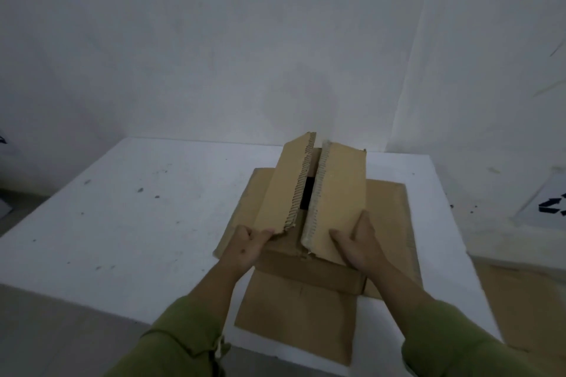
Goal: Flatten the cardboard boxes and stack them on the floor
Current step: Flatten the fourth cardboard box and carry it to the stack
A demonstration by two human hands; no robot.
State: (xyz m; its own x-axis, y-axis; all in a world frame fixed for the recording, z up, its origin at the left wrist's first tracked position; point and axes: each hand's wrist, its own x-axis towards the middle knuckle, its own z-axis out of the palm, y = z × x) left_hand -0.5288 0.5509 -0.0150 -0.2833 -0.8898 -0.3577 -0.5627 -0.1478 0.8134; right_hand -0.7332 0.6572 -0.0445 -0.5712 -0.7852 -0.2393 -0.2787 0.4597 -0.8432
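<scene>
In the head view, a brown corrugated cardboard box point(309, 193) is seen on a white speckled table top point(122, 208), toward its right half and close to the white wall point(214, 40) behind. The box is partly opened out: its two long top flaps are raised and lean toward each other like a low roof, with a narrow dark gap between them through which the interior shows. The fluted, ragged cut edges of both flaps are exposed along that gap. Further flaps are spread flat on the table to the left, to the right and toward the near edge, where one panel overhangs the table rim. A darker brown band of cardboard runs across the near side of the box.

The left hand point(245, 246) is placed at the near corner of the left flap, which is pinched between curled fingers and thumb. The right hand point(360, 243) is set on the near end of the right flap, its fingers wrapped round the outer edge and the thumb laid on the flap's face. Both forearms are covered by green sleeves point(183, 337).

At the lower right, a flat brown cardboard sheet point(526, 309) is seen lying on the floor beside the table.
</scene>
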